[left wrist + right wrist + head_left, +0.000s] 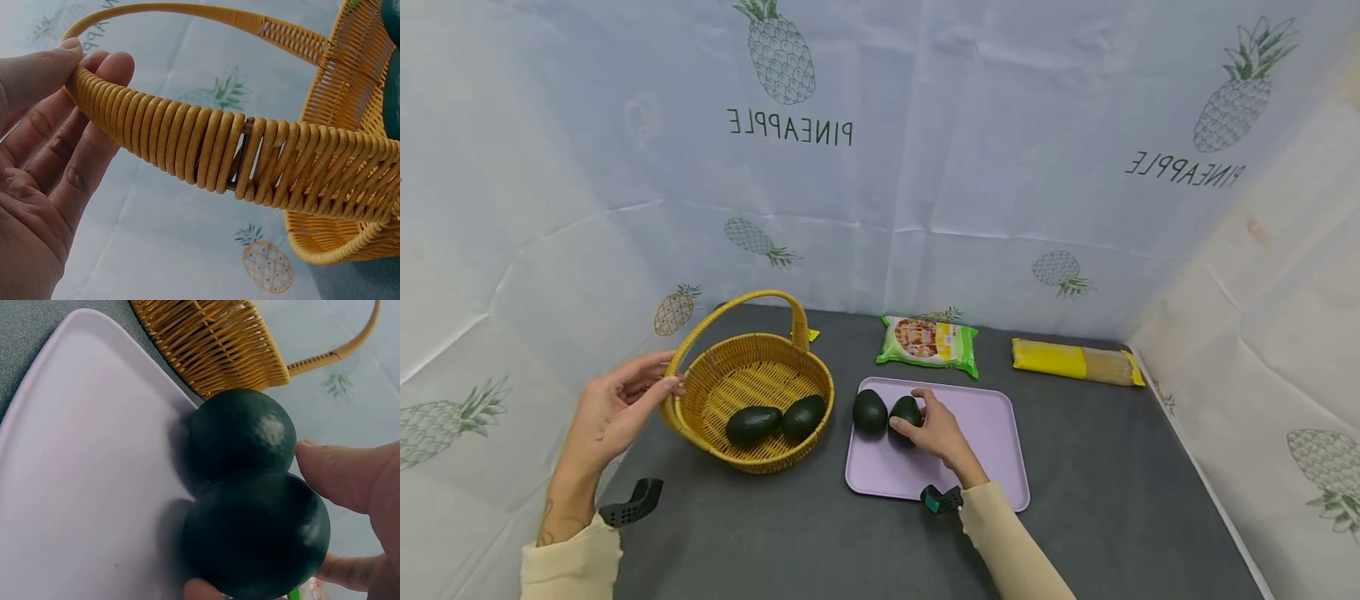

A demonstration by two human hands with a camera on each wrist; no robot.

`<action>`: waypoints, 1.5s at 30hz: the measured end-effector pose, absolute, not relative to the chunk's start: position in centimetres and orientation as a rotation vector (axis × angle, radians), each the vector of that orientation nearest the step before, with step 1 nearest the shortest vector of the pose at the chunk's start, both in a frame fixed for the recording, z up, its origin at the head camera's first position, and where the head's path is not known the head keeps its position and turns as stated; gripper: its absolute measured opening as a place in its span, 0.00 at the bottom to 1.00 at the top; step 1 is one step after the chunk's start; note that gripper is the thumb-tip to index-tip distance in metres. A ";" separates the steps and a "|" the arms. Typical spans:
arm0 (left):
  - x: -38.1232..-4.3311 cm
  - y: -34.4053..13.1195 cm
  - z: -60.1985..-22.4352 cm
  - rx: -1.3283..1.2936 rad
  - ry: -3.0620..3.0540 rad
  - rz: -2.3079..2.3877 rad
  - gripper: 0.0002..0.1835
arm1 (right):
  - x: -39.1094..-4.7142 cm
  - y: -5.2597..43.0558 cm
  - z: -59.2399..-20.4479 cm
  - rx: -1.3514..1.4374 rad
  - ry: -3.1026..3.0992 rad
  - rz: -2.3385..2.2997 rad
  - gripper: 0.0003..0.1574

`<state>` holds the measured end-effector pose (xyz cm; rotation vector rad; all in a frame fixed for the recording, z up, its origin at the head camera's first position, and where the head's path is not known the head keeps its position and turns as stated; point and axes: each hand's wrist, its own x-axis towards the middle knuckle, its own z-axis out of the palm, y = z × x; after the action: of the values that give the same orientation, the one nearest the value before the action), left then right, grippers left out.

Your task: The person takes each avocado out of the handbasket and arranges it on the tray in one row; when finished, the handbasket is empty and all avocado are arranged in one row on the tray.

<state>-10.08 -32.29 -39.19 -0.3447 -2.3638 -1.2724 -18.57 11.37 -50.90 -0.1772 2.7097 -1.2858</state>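
A yellow woven basket (745,354) stands at the left with two dark green avocados (754,426) in its bottom. My left hand (617,404) pinches the side of its arched handle (169,140) between thumb and fingers. On a lilac tray (985,433), two more avocados lie side by side at the left end, touching in the right wrist view. Thumb and fingers of my right hand (936,429) are around the right one of these, the held avocado (256,534); the other avocado (870,412) sits between it and the basket.
Behind the tray lies a green-and-white food packet (928,343). A long yellow packet (1075,362) is at the back right. Pineapple-print cloth (925,167) walls in the dark grey table (775,533) at the back and sides.
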 end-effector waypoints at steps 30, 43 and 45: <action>-10.1 -32.6 -39.0 -0.348 -2.357 -1.261 0.20 | -19.0 7.9 -43.9 -0.577 2.795 -1.074 0.52; -10.2 -32.4 -39.1 -0.335 -2.364 -1.304 0.21 | -18.7 -0.2 -40.6 -1.061 2.696 -0.888 0.41; -10.1 -32.4 -39.1 -0.332 -2.367 -1.302 0.21 | -18.7 -1.3 -40.7 -1.104 2.685 -0.833 0.40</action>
<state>-10.14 -32.43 -39.13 -0.3318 -2.3665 -1.3018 -18.67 -1.35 -40.74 -1.1036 2.6846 -0.8327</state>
